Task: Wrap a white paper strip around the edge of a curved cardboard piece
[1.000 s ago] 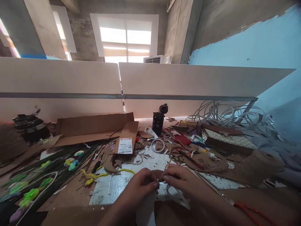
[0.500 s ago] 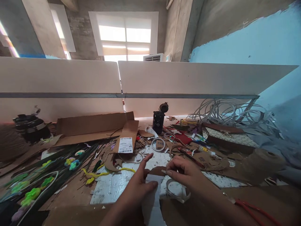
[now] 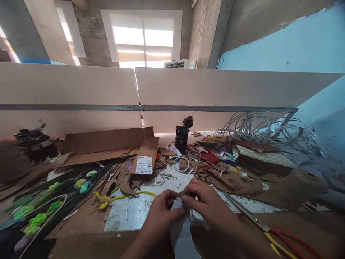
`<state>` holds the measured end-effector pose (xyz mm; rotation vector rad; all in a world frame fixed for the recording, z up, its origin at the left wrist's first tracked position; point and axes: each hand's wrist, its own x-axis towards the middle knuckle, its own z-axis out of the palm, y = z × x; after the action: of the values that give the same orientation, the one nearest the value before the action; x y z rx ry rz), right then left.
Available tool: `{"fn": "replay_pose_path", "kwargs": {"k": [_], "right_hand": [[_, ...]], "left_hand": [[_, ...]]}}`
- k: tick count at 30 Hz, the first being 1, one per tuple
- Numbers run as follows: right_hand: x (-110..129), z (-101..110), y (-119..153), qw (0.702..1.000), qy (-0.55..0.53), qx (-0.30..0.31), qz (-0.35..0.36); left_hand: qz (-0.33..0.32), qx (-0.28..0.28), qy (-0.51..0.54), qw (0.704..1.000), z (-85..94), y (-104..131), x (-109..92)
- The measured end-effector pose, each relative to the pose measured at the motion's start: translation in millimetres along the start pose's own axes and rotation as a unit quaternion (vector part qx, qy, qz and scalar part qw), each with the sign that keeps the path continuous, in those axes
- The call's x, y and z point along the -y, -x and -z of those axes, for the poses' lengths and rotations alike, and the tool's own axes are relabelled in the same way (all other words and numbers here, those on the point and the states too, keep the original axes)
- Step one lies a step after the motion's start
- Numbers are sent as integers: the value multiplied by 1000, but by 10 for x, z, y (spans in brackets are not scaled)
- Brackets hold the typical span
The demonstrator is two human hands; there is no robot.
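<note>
My left hand [image 3: 167, 208] is closed at the lower centre, its thumb and fingers pinched close to the fingertips of the other hand. My right hand [image 3: 203, 199] is closed too, with thumb and index finger together; what lies between the fingertips is too small to make out. Below both hands a pale strip [image 3: 183, 241] runs down to the bottom edge. A white roll [image 3: 198, 217] is partly hidden under my right hand. Just beyond the hands a white ring [image 3: 181, 164] lies on the littered white surface.
Scissors [image 3: 262, 226] with red and yellow handles lie at the right. An open black bottle [image 3: 181, 138] stands at the back. A labelled cardboard box [image 3: 107, 142], fuzzy flowers [image 3: 35, 223], twine spool [image 3: 299, 187] and patterned bag [image 3: 261, 154] surround the work area.
My left hand's raised index finger has curled in and the hand has moved right, meeting my right fingertips. More of the scissors shows, and my right hand covers more of the roll.
</note>
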<state>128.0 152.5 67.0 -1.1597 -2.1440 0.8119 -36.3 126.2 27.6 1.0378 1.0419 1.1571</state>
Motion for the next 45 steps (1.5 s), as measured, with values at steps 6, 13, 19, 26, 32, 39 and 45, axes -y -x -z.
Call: {"fn": "replay_pose_path", "kwargs": {"k": [6,13,19,26,32,39,45], "right_hand": [[33,-3,2,1000,4,-2,-11],[21,16,6,1000,4,1,-10],[4,-3,8,1000,22,-10,-5],[10,-8,12,1000,20,-14,-15],[19,-9,24,999,28,-17,-16],[46,-4,27,998,50,-15,-30],[71,-17,36,997,67,-21,-30]], "left_hand": [[-10,-10,-17,1000,-26,9,19],[-13,-14,-29,999,-37,27,26],[-22,-6,-32,999,-28,9,56],[7,9,18,1000,-26,22,12],[48,-8,24,999,-36,58,-74],[54,-11,12,998,-23,43,-29],[58,-12,21,998,-43,58,-38]]}}
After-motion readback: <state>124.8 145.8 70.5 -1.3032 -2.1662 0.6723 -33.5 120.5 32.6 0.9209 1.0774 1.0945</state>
